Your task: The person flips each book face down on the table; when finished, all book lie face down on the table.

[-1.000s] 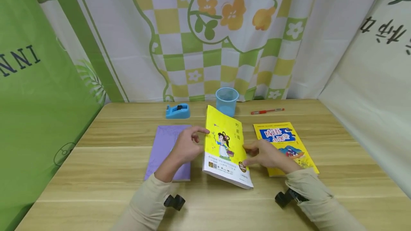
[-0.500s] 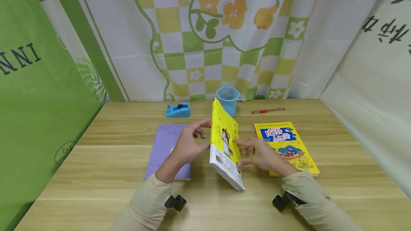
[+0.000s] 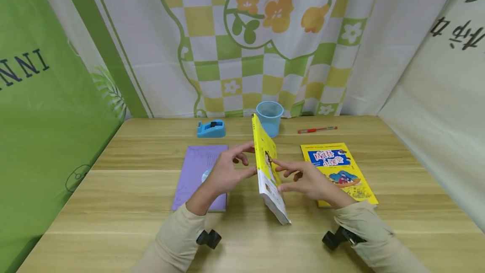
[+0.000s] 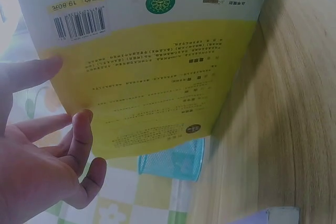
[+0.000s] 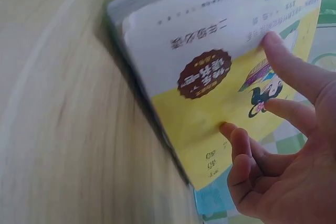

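Yellow book [image 3: 267, 167] standing nearly upright on edge at bench [image 3: 113, 222] centre, between both hands. Left hand [image 3: 223, 174] bracing back cover, fingers [image 4: 79, 129] spread and mostly straight. Right hand [image 3: 307, 182] pressing front cover, fingers [image 5: 286, 59] spread, tips flat on cover. Advice: keeping pressure even both sides, lower edge planted, so book not slipping. Purple notebook [image 3: 197, 172] lying left; second yellow book [image 3: 337, 167] right, near; blue cup [image 3: 269, 117] just behind; tape dispenser [image 3: 211, 129], red pen [image 3: 316, 129] far.

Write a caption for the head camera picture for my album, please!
Two hands, left and right, stand a yellow book on edge on the table.
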`<state>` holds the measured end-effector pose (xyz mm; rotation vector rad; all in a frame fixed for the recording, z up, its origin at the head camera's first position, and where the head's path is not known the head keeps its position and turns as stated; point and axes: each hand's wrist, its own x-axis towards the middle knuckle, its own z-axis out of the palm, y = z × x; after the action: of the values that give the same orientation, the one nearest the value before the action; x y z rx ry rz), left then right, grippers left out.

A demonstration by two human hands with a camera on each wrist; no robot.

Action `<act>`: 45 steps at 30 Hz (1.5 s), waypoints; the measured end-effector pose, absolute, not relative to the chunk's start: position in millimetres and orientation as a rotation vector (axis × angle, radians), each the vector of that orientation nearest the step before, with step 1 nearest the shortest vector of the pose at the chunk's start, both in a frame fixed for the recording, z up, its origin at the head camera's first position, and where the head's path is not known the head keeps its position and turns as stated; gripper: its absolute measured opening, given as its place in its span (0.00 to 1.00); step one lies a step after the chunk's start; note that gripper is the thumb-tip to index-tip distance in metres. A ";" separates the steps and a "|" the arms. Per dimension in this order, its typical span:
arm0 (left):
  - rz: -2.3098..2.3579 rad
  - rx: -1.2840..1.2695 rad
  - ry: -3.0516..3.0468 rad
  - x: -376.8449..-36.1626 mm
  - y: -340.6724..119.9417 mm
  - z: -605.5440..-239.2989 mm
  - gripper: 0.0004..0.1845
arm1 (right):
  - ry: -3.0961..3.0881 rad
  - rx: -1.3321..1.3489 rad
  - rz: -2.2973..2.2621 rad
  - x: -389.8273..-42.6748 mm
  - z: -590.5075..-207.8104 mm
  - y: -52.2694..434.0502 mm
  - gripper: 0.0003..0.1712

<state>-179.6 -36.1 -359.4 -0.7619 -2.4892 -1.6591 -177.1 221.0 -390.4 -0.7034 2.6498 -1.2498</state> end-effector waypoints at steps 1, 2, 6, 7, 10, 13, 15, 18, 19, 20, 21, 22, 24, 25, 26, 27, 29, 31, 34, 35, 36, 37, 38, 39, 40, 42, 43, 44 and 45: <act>-1.657 -0.769 -2.492 -179.7 -35.8 -359.4 0.33 | 2.640 -0.701 -1.262 -176.8 -389.4 220.6 0.41; -1.654 -0.776 -2.494 -180.0 -35.7 -359.8 0.33 | 2.633 -0.697 -1.272 -176.5 -388.4 220.2 0.40; -1.643 -0.802 -2.490 -180.6 -35.2 -361.4 0.33 | 2.623 -0.672 -1.297 -175.0 -385.5 218.3 0.39; -1.640 -0.809 -2.486 -180.6 -35.0 -361.9 0.33 | 2.623 -0.667 -1.299 -174.7 -385.1 217.8 0.39; -1.631 -0.829 -2.469 -179.9 -34.2 -363.2 0.33 | 2.615 -0.644 -1.303 -173.4 -384.6 216.5 0.39; -1.622 -0.857 -2.446 -179.1 -32.8 -364.3 0.32 | 2.608 -0.622 -1.306 -172.1 -384.4 215.6 0.39; -1.620 -0.875 -2.430 -178.7 -31.8 -364.6 0.32 | 2.611 -0.625 -1.312 -171.2 -383.7 214.9 0.39; -1.618 -0.896 -2.413 -178.2 -30.8 -364.8 0.32 | 2.620 -0.649 -1.320 -170.0 -381.7 213.9 0.40; -1.618 -0.901 -2.411 -177.8 -30.7 -364.6 0.32 | 2.623 -0.663 -1.321 -169.7 -380.9 213.6 0.40; -1.619 -0.904 -2.409 -177.3 -30.6 -364.4 0.32 | 2.624 -0.674 -1.322 -169.4 -380.1 213.3 0.40; -1.620 -0.906 -2.408 -176.8 -30.6 -364.2 0.32 | 2.623 -0.683 -1.323 -169.1 -379.4 213.1 0.40; -1.618 -0.909 -2.406 -176.5 -30.7 -364.0 0.31 | 2.621 -0.690 -1.326 -168.7 -378.7 212.9 0.40; -1.619 -0.917 -2.404 -175.8 -30.9 -363.8 0.31 | 2.615 -0.701 -1.324 -168.0 -377.5 212.6 0.41; -1.623 -0.918 -2.405 -175.3 -30.9 -363.6 0.31 | 2.610 -0.708 -1.325 -167.7 -377.0 212.5 0.41; -1.623 -0.923 -2.403 -175.1 -30.9 -363.6 0.31 | 2.605 -0.715 -1.325 -167.2 -376.3 212.3 0.41; -1.624 -0.928 -2.401 -175.1 -30.8 -363.6 0.31 | 2.600 -0.722 -1.323 -166.8 -375.7 212.1 0.40; -1.627 -0.938 -2.399 -175.1 -30.7 -363.9 0.31 | 2.589 -0.733 -1.321 -166.0 -374.4 211.6 0.40; -1.622 -0.944 -2.400 -174.8 -30.5 -363.9 0.31 | 2.582 -0.738 -1.318 -165.2 -373.1 211.1 0.40; -1.618 -0.948 -2.405 -174.5 -30.0 -363.7 0.31 | 2.578 -0.739 -1.314 -164.0 -371.7 210.7 0.40; -1.618 -0.949 -2.408 -174.3 -29.8 -363.5 0.31 | 2.577 -0.743 -1.313 -163.7 -371.4 210.8 0.40; -1.618 -0.950 -2.410 -173.8 -29.5 -363.1 0.31 | 2.575 -0.748 -1.316 -163.4 -371.0 211.0 0.40; -1.615 -0.956 -2.409 -173.5 -29.2 -363.0 0.31 | 2.572 -0.757 -1.324 -163.2 -370.7 211.3 0.40; -1.612 -0.963 -2.406 -173.1 -28.8 -362.8 0.31 | 2.569 -0.769 -1.330 -163.0 -370.4 211.6 0.40; -1.608 -0.967 -2.405 -172.7 -28.4 -362.6 0.31 | 2.564 -0.777 -1.336 -162.8 -370.0 212.0 0.40; -1.605 -0.976 -2.399 -172.3 -27.8 -362.5 0.31 | 2.560 -0.786 -1.343 -162.7 -369.6 212.4 0.40; -1.584 -0.995 -2.382 -171.5 -26.9 -362.6 0.32 | 2.550 -0.798 -1.362 -162.7 -368.9 212.9 0.41; -1.574 -1.000 -2.373 -171.1 -26.4 -362.7 0.32 | 2.547 -0.802 -1.369 -162.6 -368.8 213.1 0.41; -1.567 -1.005 -2.363 -170.8 -26.0 -362.8 0.32 | 2.544 -0.802 -1.375 -162.5 -368.7 213.2 0.40; -1.562 -1.007 -2.356 -170.5 -25.7 -363.1 0.32 | 2.541 -0.801 -1.382 -162.4 -368.6 213.3 0.40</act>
<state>-170.5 -25.7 -363.1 -1.0075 -2.3560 -1.5618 -162.4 213.3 -368.6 -0.8007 2.5407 -1.3824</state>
